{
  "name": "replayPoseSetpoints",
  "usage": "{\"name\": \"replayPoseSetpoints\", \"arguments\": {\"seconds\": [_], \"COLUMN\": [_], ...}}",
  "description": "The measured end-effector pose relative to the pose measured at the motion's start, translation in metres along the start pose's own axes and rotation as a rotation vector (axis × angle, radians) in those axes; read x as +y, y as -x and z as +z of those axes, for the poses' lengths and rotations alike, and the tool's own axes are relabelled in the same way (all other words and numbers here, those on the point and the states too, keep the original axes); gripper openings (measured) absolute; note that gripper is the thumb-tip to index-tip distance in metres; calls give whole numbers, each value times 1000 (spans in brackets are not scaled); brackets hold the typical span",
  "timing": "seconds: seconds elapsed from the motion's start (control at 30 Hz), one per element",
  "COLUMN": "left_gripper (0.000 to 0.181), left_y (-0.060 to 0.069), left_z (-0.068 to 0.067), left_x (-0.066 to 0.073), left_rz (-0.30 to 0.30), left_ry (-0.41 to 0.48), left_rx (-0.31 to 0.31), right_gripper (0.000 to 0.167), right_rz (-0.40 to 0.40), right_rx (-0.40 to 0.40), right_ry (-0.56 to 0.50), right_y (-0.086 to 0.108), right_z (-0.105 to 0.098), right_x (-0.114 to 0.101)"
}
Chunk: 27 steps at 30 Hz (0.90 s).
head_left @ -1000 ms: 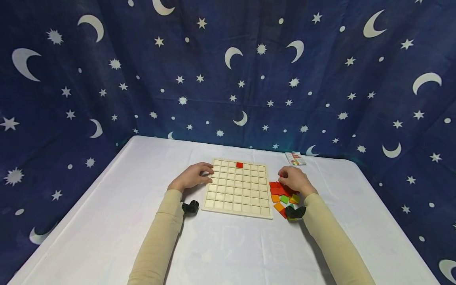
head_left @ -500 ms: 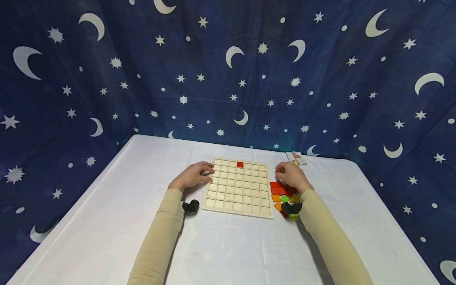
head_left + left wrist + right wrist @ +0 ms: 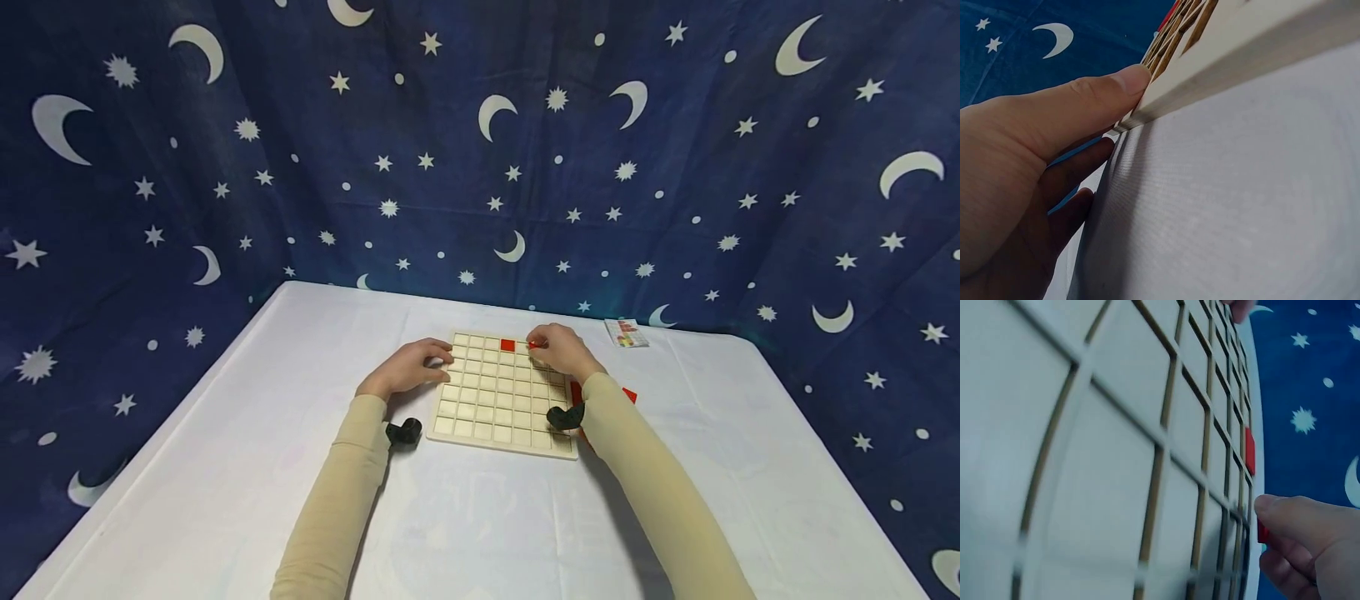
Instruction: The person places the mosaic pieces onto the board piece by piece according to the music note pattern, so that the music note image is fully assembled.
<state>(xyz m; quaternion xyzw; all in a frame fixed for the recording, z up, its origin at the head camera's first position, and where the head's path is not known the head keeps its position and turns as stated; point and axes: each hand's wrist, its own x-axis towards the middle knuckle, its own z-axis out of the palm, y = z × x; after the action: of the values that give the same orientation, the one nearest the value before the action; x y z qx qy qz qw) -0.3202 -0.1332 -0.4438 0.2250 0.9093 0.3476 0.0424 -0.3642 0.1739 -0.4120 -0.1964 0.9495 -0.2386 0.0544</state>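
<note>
The right grip pinches a red tile between thumb and fingers, at the far edge of the grid board; whether it touches the board, I cannot tell. A second red tile lies in a cell just left of this grip. To seat the held tile well, I think one should keep it level, align its edges with the ridges, and press it flat with one fingertip. The left grip, relaxed and spread, touches the board's left side; light steadying seems enough. Right of the right grip, a printed card shows coloured patches; any writing is too small to read.
</note>
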Motion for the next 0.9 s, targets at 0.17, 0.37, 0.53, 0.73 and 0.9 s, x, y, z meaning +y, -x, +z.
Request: {"name": "replayPoseSetpoints", "arguments": {"seconds": [0.17,0.37,0.53,0.73,0.9], "left_gripper": [36,35,35,35,35], "left_y": [-1,-1,-1,-1,0], "left_z": [0,0,0,0,-1], "left_x": [2,0,-2,-2,-1], "left_rz": [-3,5,20,22,19], "left_ry": [6,-7,0,-1,-2], "left_rx": [-2,-3,-4,-4,-6], "right_gripper": [30,28,23,23,23], "right_rz": [5,32,52,61,72], "right_rx": [24,33,28,31,38], "right_ry": [34,59,57,35,7], "right_y": [-8,-10,-9,-9,-10], "right_z": [9,12,13,14,15], "right_x": [-9,-12,-14,-15,-15]}}
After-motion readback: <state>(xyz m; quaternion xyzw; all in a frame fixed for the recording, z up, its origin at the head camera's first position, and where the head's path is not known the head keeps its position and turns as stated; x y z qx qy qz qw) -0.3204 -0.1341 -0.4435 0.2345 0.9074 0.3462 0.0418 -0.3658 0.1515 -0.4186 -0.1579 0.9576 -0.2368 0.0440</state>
